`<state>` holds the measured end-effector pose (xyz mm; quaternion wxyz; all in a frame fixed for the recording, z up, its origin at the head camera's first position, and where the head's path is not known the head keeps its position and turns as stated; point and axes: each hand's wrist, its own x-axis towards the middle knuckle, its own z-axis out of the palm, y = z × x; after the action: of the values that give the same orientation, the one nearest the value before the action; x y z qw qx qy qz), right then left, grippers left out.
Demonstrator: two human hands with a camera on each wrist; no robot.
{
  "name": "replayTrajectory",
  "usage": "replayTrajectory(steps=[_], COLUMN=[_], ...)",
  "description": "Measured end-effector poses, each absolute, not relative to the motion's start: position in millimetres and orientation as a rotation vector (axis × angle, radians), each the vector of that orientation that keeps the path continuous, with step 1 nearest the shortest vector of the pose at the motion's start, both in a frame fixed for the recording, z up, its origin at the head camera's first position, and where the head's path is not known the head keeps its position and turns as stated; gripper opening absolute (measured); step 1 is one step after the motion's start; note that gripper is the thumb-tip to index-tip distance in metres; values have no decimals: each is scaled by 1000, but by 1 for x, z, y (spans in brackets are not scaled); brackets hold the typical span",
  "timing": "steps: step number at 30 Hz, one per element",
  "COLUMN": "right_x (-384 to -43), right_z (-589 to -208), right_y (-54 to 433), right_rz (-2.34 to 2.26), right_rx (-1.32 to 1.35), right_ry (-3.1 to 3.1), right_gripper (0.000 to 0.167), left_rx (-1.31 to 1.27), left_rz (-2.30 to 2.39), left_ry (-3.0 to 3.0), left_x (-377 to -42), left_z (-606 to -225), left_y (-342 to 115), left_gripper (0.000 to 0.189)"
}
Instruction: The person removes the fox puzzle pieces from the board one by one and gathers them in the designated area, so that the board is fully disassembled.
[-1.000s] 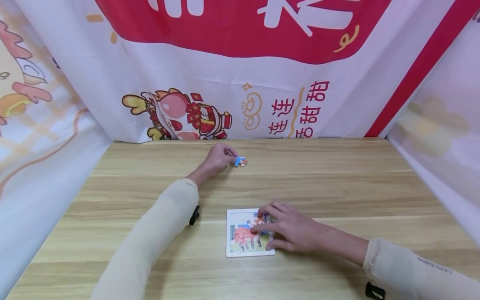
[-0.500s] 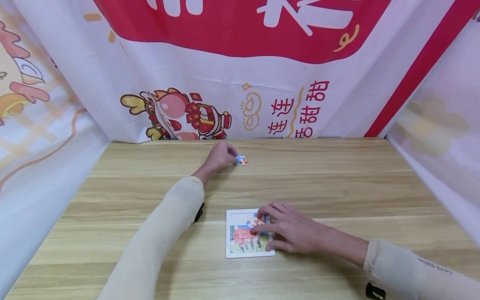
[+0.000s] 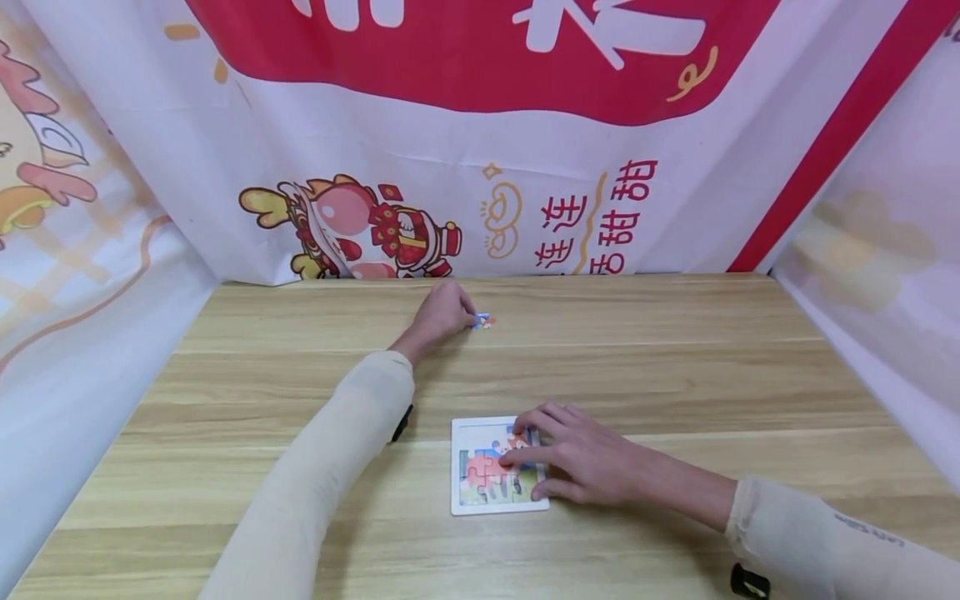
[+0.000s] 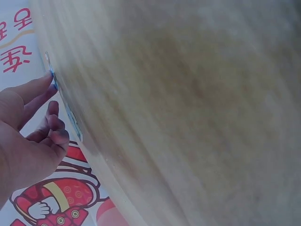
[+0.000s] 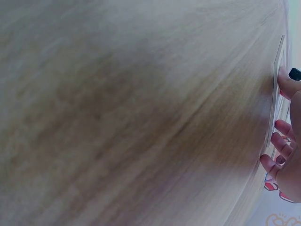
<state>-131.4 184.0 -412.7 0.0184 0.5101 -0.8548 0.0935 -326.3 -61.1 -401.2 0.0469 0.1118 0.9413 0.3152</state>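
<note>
Near the far edge of the table, my left hand (image 3: 444, 312) bends over a few small blue and orange jigsaw pieces (image 3: 483, 320). In the left wrist view, its thumb and one finger meet at the edge of a blue jigsaw piece (image 4: 53, 75), apparently pinching it; another piece (image 4: 73, 123) lies flat close by. My right hand (image 3: 588, 458) rests with spread fingers over the right side of a white-framed jigsaw tray (image 3: 455, 475). Several joined pieces (image 3: 487, 479) form a pink and green picture inside it. The hand hides the tray's right part.
The wood-grain table (image 3: 675, 358) carries the tray near its middle. A printed cloth (image 3: 450, 142) with red lettering hangs at the back, and more patterned cloth (image 3: 877, 250) closes the sides.
My left hand has shifted slightly to the right at the pieces, which look lower and flatter than a second ago. The right hand and the tray have stayed in place.
</note>
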Motion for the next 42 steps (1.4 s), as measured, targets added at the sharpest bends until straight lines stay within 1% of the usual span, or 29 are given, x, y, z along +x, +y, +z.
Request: replayTrajectory(steps=[4, 11, 15, 20, 23, 27, 32, 37, 42], right_x=[-130, -130, -129, -130, -131, -131, -130, -130, -134], right_z=[-413, -412, -411, -411, -411, -408, -402, -399, -399], right_y=[184, 184, 183, 182, 182, 181, 181, 185, 188], right_rz=[297, 301, 313, 343, 363, 389, 442, 531, 565], right_rx=[1578, 1561, 1562, 1583, 1577, 1549, 1522, 1431, 1358], right_ry=[-2664, -2726, -2737, -2699, -2706, -2742, -2787, -2842, -2818], right_gripper=[48, 49, 48, 48, 50, 50, 46, 42, 39], left_rx=[354, 372, 403, 544, 674, 820, 954, 1056, 1186], left_rz=[904, 949, 964, 919, 918, 942, 895, 822, 695], left_ry=[2896, 2892, 2889, 2905, 2877, 2805, 2724, 2626, 2544], left_x=[-326, -322, -314, -299, -286, -263, -230, -193, -165], left_z=[-402, -396, -387, -374, -369, -367, -368, -369, -376], left_y=[-61, -67, -76, -85, -88, -89, -86, -85, -84], left_gripper=[9, 20, 19, 14, 10, 10, 14, 14, 13])
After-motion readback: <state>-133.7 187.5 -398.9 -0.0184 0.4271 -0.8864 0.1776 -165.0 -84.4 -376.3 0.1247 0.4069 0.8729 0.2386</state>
